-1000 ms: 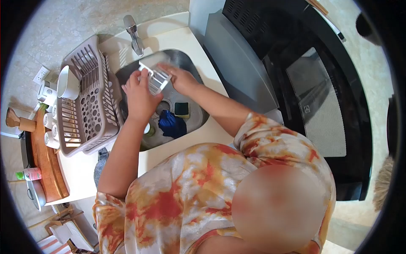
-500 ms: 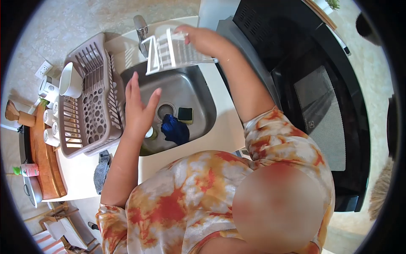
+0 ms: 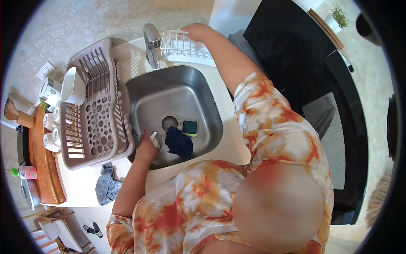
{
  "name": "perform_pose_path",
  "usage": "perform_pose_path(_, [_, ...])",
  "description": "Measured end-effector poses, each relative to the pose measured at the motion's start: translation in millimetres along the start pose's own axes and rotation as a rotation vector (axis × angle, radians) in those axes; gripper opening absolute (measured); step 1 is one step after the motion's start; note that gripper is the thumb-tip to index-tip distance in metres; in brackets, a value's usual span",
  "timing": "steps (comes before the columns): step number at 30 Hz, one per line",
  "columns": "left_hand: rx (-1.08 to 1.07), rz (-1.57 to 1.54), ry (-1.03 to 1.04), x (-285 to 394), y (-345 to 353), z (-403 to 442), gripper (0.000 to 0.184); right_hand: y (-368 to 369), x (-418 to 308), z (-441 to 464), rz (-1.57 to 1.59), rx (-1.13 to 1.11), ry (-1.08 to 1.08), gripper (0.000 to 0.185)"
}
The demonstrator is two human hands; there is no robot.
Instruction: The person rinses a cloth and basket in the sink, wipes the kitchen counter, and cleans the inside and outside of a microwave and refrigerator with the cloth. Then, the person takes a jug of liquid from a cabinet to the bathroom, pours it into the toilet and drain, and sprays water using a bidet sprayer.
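My right hand is at the far end of a white wire rack, its fingers closed on the rack's edge. The rack sits on the counter behind the sink, right of the faucet. My left hand reaches into the sink's near left corner, closed around a bottle with a white top; most of the bottle is hidden. Beside it lie a dark blue cloth and a green and yellow sponge, close to the drain.
A grey-brown dish rack holding a white oval container stands left of the sink. Several white mugs are beyond it. A grey cloth hangs at the counter edge. A large black appliance stands on the right.
The wire rack, raised and tilted over the sink earlier, has moved back onto the counter with my right hand. My left hand, spread above the sink before, has lowered to the bottle.
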State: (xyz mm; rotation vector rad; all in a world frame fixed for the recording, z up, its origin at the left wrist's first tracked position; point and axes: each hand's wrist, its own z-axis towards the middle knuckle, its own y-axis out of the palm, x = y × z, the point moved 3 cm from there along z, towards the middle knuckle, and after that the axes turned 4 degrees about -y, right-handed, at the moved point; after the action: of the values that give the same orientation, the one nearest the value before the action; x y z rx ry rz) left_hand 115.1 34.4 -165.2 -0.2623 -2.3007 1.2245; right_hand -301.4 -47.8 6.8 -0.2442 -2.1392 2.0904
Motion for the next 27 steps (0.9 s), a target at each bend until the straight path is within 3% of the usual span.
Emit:
perform_pose_path(2, [0.021,-0.029,-0.032,-7,7,10,0.103,11,4,17,0.025,0.005,0.004,0.037])
perform_pose_path(4, [0.107,-0.069,0.011,-15,9,17,0.09,14,5,23,0.052,0.007,0.011,0.035])
perform_pose_path(7, [0.04,-0.071,-0.006,-18,7,20,0.079,14,0,17,-0.02,-0.048,0.034,0.032])
perform_pose_path(9, [0.001,-0.053,-0.015,-17,8,18,0.074,-2,-22,-15,-0.108,0.621,0.121,0.031])
perform_pose_path(11, [-0.023,-0.045,-0.018,-13,6,21,0.069,6,-47,-42,0.253,0.843,-0.018,0.026])
perform_pose_path(13, [0.045,-0.01,0.002,-9,5,18,0.061,61,-86,-75,0.715,0.881,-0.163,0.021])
perform_pose_path(14, [0.037,-0.011,0.003,-6,3,16,0.061,92,-111,-93,0.971,0.531,-0.191,0.024])
perform_pose_path(15, [0.027,0.001,0.008,-1,-2,13,0.059,114,-140,-110,0.808,0.204,-0.178,0.031])
perform_pose_path(16, [0.016,0.014,0.014,4,-3,12,0.057,171,-162,-119,0.852,-0.092,-0.137,0.037])
perform_pose_path(17, [0.007,0.02,0.02,5,0,13,0.057,191,-184,-141,0.854,-0.294,-0.145,0.043])
perform_pose_path(18, [0.028,0.015,0.029,4,2,16,0.056,229,-202,-148,0.71,-0.298,-0.296,0.055])
perform_pose_path(19, [0.05,0.008,0.035,4,2,17,0.055,221,-216,-162,0.725,-0.441,-0.302,0.068])
perform_pose_path(21, [0.065,0.033,-0.005,8,-1,16,0.054,226,-226,-176,0.63,-0.362,-0.369,0.078])
perform_pose_path(24, [0.109,-0.127,0.095,20,-21,5,0.053,211,-235,-178,1.015,-0.288,-0.517,0.073])
perform_pose_path(25, [0.206,-0.144,0.152,35,-39,-9,0.056,197,-234,-179,1.015,-0.287,-0.521,0.073])
perform_pose_path(27, [0.328,-0.23,0.23,63,-71,-33,0.066,145,-218,-185,1.093,-0.066,-0.389,0.066])
